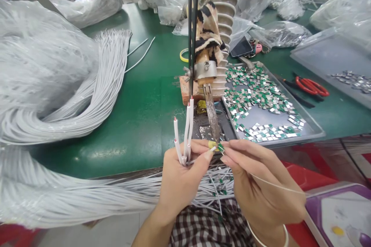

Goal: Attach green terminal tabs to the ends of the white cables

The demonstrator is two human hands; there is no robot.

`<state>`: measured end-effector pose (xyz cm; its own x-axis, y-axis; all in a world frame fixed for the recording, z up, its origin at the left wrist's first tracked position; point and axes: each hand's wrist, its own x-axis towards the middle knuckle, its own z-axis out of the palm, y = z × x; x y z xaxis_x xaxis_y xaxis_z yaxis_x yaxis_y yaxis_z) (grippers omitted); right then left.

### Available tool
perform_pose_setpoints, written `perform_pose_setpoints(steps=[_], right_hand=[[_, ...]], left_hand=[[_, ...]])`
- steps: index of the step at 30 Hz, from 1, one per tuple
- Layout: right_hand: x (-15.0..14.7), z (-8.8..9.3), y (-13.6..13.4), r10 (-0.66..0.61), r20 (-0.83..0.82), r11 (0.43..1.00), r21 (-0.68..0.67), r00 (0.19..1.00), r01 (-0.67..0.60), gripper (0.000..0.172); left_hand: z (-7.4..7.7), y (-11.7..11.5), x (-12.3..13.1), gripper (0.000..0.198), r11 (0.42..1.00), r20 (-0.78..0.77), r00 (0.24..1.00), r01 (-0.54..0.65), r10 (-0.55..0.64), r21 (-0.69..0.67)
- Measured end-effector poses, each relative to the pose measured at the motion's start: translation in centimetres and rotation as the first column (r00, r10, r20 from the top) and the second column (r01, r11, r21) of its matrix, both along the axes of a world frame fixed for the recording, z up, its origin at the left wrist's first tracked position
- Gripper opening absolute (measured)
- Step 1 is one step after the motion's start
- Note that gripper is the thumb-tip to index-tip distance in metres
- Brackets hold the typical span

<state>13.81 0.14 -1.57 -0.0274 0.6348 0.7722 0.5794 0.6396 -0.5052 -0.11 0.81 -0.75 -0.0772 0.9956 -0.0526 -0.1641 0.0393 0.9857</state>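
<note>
The left hand (pixel 180 179), low in the frame's centre, clasped white cables (pixel 187 123); the right hand (pixel 261 175), lower right, pinched a small green board (pixel 221 147) at its fingertips, just beside the soldering iron's (pixel 212 117) tip.

Cables (pixel 111 73) left of soldering iron (pixel 211 114), tray (pixel 310 130) right.

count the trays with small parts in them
2: one tray just right of the soldering iron, holding green-and-silver pieces, and another tray at the right edge, holding silvery pieces. More may be hidden behind the plastic bags.
</note>
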Motion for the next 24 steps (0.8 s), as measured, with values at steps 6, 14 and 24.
perform_pose_setpoints(steps=[6,14,24], right_hand=[[-0.11,0.37,0.19,-0.004,0.004,1.0,-0.015,1.0,0.004,0.027],[0.55,0.37,-0.41,0.087,-0.059,0.988,-0.124,0.994,-0.094,0.028],[0.58,0.23,0.32,0.01,-0.092,0.922,-0.384,0.996,-0.045,0.011]], left_hand=[[0.41,-0.02,0.25,0.018,1.0,0.043,0.999,-0.021,0.021,0.002],[0.01,-0.31,-0.01,0.017,1.0,0.06,0.998,0.008,-0.009,0.01],[-0.32,-0.29,-0.06,0.012,0.994,-0.122,0.988,0.104,-0.098,0.039]])
